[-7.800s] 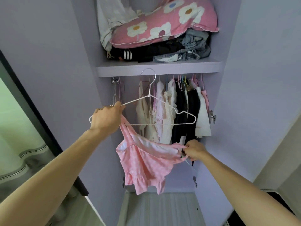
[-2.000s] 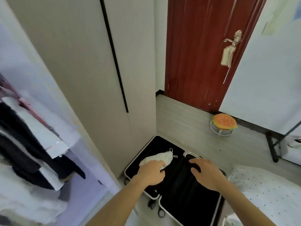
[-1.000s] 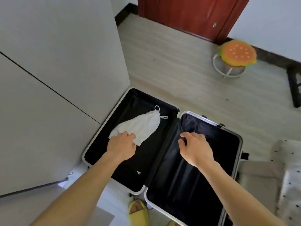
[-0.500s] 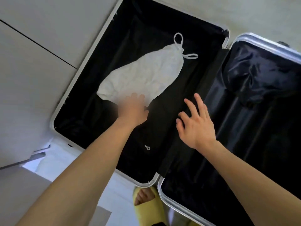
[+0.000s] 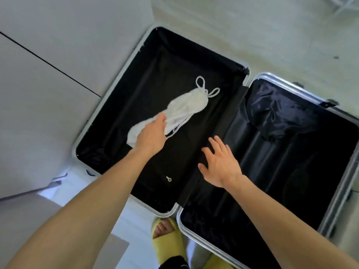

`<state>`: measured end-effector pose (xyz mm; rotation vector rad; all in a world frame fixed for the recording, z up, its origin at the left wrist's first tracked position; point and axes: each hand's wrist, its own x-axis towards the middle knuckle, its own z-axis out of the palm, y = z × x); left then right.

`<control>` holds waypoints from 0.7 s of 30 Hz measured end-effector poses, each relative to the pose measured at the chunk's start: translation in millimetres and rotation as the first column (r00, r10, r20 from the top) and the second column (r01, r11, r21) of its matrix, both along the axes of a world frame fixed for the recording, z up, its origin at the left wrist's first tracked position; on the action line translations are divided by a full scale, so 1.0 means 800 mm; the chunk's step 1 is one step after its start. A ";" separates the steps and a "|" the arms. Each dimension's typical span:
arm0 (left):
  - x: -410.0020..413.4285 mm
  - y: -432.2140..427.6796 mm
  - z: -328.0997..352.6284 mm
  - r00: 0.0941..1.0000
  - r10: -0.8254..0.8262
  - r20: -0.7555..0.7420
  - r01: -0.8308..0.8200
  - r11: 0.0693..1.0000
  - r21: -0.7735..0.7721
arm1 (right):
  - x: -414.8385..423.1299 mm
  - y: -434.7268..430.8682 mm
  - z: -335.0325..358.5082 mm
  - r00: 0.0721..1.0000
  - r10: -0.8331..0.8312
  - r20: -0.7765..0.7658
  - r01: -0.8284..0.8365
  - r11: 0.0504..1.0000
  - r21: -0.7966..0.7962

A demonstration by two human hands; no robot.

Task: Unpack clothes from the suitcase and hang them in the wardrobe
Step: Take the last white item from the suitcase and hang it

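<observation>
Pale wood-look floor (image 5: 272,26) and a light wardrobe door (image 5: 58,55) frame the suitcase (image 5: 165,70), which lies open flat with both black-lined halves facing up. The white garment (image 5: 186,105) is in the left half, the only clear piece of clothing there. Its long axis runs on a diagonal: the hem end is near and to the left, and the thin strap loops (image 5: 201,82) are at the far end, toward the hinge.

The left hand (image 5: 151,134) is at the hem end, reaching in from above with the arm nearly straight and the back of the hand up. The thumb lies over the cloth, which bunches and gathers under the palm. This looks like a closed grip on the fabric, though the fingertips are hidden beneath the hand.

The right hand (image 5: 219,164) holds nothing. Its fingers are spread and fairly straight, palm down over the central hinge strip, apart from the garment and nearer to its middle than to its straps.

The left hand is the one placed to lift. Raised from that end, the garment would likely trail strap-end last, so the free hand may need to catch the loops.

A dark crumpled mass (image 5: 279,115) sits in the right half; I cannot tell whether it is clothing or lining. A yellow slipper (image 5: 167,239) stands just beside the near rim.
</observation>
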<state>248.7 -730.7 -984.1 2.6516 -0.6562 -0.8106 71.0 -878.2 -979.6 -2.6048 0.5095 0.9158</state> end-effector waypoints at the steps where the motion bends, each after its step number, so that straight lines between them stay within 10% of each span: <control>1: 0.001 0.001 0.036 0.999 0.034 0.013 -0.033 0.998 -0.046 | -0.005 0.001 0.026 0.999 -0.047 -0.004 0.047 0.999 0.021; 15: -0.098 -0.022 0.659 0.971 0.223 -0.083 -0.237 0.870 -0.431 | -0.040 -0.023 0.583 0.794 -0.605 -0.058 0.566 0.701 0.434; 17: -0.136 -0.008 0.743 0.968 0.217 -0.124 -0.250 0.838 -0.486 | -0.045 -0.015 0.655 0.703 -0.703 -0.107 0.646 0.568 0.510; 21: -0.197 0.026 0.876 0.975 0.167 -0.148 -0.223 0.771 -0.596 | -0.052 -0.001 0.779 0.376 -0.853 -0.361 0.699 0.006 0.715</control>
